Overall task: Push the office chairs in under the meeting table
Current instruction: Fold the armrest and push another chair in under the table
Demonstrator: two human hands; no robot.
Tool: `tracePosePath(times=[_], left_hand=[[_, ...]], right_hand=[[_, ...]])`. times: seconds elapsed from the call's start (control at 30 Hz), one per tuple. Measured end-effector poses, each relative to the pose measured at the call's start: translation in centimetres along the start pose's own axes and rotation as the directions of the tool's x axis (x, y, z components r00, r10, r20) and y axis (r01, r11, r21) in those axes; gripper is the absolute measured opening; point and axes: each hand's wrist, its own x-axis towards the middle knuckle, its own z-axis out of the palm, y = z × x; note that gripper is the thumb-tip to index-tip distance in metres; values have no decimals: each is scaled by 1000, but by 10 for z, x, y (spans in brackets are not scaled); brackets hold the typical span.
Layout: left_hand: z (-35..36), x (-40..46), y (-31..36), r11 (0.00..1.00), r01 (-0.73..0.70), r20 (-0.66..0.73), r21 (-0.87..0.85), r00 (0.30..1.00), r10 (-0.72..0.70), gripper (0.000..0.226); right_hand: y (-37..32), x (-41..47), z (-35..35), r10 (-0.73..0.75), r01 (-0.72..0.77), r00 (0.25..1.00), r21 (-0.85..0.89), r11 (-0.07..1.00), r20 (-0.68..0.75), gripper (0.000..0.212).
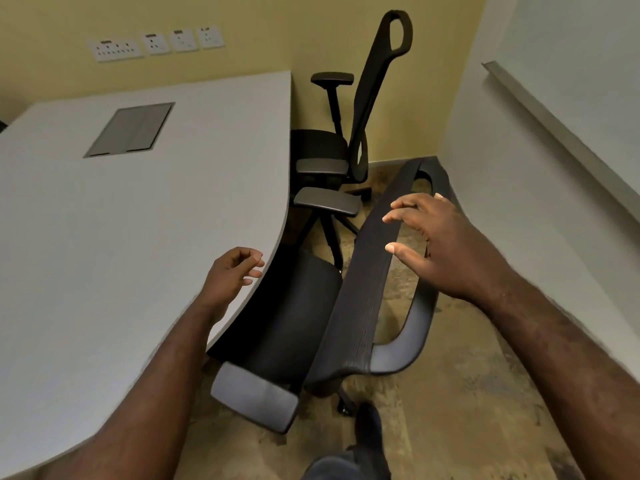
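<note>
A black office chair [367,282] stands right below me, its seat partly under the curved edge of the grey meeting table [121,220]. My right hand [440,244] hovers over the top of its backrest with fingers spread, holding nothing. Over the table's edge floats my left hand [235,271], fingers loosely curled and empty. A second black chair [346,133] with a tall headrest stands farther off by the yellow wall, its seat pushed against the table's end.
A metal cable hatch [131,129] is set into the tabletop. Wall sockets [156,43] line the yellow wall. A white wall with a whiteboard rail [554,133] closes in on the right. My foot [367,427] stands on the mottled floor behind the chair.
</note>
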Motion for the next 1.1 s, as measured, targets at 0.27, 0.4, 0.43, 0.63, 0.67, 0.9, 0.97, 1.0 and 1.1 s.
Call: tracePosePath(times=[0.27, 0.4, 0.43, 0.63, 0.67, 0.9, 0.97, 1.0, 1.1], left_hand=[[28, 58, 22, 999, 21, -59, -43, 998, -24, 19], [40, 80, 37, 999, 29, -70, -24, 997, -31, 20], [44, 84, 41, 999, 33, -77, -23, 996, -35, 19], [86, 102, 46, 998, 66, -78, 9, 995, -65, 10], [96, 104, 47, 997, 69, -73, 26, 995, -67, 8], [170, 120, 64, 954, -17, -84, 299, 996, 44, 26], [189, 127, 74, 917, -64, -49, 393, 995, 91, 39], [197, 131, 78, 895, -77, -42, 440, 993, 106, 45], [212, 143, 90, 836, -73, -52, 544, 991, 120, 58]], right_hand=[[61, 64, -14, -33, 33, 999, 29, 999, -7, 39], [91, 97, -23, -15, 16, 999, 22, 1000, -45, 42], [100, 104, -25, -10, 11, 999, 29, 1000, -45, 43], [157, 153, -25, -44, 43, 999, 68, 997, 16, 44], [166, 162, -22, -58, 56, 998, 72, 996, 36, 44], [230, 217, -1, -206, 178, 967, 179, 968, 149, 43], [243, 230, 7, -222, 183, 956, 200, 963, 194, 43], [248, 236, 11, -239, 196, 945, 200, 960, 222, 44], [257, 255, 25, -298, 255, 907, 177, 951, 298, 46]])
